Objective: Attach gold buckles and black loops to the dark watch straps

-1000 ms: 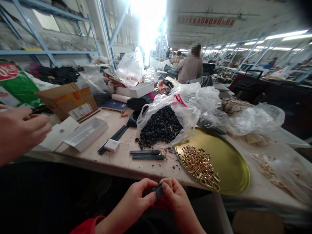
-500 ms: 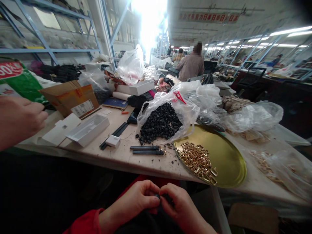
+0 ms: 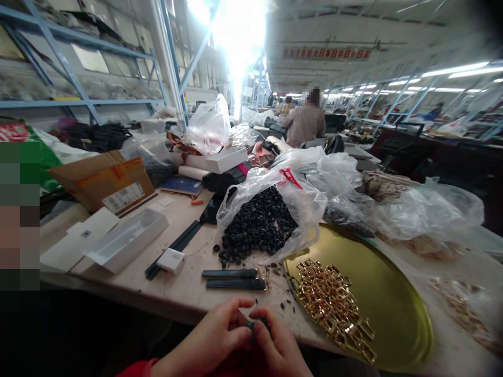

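Note:
My left hand [image 3: 220, 335] and my right hand [image 3: 275, 340] meet at the table's front edge, fingers closed around a small dark piece [image 3: 253, 325] that they mostly hide. Just beyond them lie two dark straps [image 3: 231, 278] side by side, with gold-coloured bits at their right ends. Behind the straps, an open plastic bag [image 3: 314, 201] spills small black loops [image 3: 259, 225] onto the table. To the right, a round gold tray [image 3: 389, 293] bears a heap of gold buckles [image 3: 330, 298].
At the left are an open white box [image 3: 129, 241], a cardboard box [image 3: 113, 183] and a white charger-like block [image 3: 170, 260] on dark strips. Clear bags [image 3: 428, 209] lie at the right. A person [image 3: 306, 123] sits farther back.
The view has tilted down and come closer to the table. Both hands remain together at the dark piece. Another person's hand at the left edge is no longer plainly visible; that area is blocked out.

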### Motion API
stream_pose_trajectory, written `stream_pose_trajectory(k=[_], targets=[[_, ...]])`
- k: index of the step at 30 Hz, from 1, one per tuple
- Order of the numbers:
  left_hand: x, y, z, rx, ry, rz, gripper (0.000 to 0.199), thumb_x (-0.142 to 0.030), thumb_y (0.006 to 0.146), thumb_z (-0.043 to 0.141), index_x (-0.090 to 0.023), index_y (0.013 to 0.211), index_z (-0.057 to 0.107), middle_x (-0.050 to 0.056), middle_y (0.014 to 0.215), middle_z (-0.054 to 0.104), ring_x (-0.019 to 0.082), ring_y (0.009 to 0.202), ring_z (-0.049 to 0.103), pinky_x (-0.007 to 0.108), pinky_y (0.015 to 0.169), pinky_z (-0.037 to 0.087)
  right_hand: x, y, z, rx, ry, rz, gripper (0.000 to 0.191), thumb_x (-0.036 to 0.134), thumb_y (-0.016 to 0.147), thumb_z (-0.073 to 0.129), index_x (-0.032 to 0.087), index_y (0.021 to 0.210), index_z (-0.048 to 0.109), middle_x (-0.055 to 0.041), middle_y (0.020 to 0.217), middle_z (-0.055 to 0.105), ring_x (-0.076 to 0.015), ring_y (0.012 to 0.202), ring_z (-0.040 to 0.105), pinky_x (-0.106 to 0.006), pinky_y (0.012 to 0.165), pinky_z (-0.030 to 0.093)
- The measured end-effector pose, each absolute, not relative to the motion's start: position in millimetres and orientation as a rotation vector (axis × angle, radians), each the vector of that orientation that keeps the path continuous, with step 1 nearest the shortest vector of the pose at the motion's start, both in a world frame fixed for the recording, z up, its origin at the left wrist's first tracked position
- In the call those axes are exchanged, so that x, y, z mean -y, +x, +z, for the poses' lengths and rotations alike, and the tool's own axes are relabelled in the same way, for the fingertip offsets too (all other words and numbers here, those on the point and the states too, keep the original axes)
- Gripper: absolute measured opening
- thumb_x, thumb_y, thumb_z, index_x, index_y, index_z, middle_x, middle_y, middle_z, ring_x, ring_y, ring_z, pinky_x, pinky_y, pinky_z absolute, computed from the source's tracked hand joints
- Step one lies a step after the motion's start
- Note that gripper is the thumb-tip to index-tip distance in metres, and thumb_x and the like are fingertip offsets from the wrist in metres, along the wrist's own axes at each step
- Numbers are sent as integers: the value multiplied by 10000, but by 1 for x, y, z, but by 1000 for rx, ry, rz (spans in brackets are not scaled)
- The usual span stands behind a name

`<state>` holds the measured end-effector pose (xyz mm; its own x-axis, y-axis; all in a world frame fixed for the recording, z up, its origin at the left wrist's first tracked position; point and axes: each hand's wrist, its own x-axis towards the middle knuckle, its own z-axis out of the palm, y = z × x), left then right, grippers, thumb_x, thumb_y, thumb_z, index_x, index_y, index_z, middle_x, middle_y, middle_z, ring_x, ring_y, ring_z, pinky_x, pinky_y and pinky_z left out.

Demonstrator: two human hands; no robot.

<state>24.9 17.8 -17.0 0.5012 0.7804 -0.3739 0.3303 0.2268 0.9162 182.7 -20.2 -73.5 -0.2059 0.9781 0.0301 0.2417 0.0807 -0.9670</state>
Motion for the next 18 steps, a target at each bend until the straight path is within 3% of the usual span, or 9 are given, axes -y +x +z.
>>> stream_pose_trajectory(k=[6,9,13,18], targets=[[-72,29,-11,-1147,1661,376,500,-161,750,468,-168,1250,451,12,847,682,133,667,609,227,669,455,-31,177,-78,1519,-1347,1129,365,427,918,286,212,1084,531,-81,970,644,-204,895,599,-318,764,459],[-87,24,-18,-1215,1771,319,477,-190,768,506,-195,1243,469,22,895,690,167,801,626,260,760,459,-48,184,-81,1646,-1359,1011,337,375,906,340,237,1140,540,-87,1054,645,-229,952,595,-361,809,462],[-103,10,-29,-1420,2163,199,377,-168,748,590,-193,1125,576,72,1119,623,241,1037,553,371,921,406,-69,192,-88,1761,-1551,644,313,331,860,429,210,1073,624,-127,1106,625,-291,1032,558,-467,890,437],[-105,0,-45,-1369,2516,52,331,-108,809,529,-183,1128,577,78,1106,620,246,1026,554,400,888,432,-74,187,-112,1743,-1592,497,374,249,896,351,164,1210,536,-131,1231,568,-257,1136,517,-463,953,425]])
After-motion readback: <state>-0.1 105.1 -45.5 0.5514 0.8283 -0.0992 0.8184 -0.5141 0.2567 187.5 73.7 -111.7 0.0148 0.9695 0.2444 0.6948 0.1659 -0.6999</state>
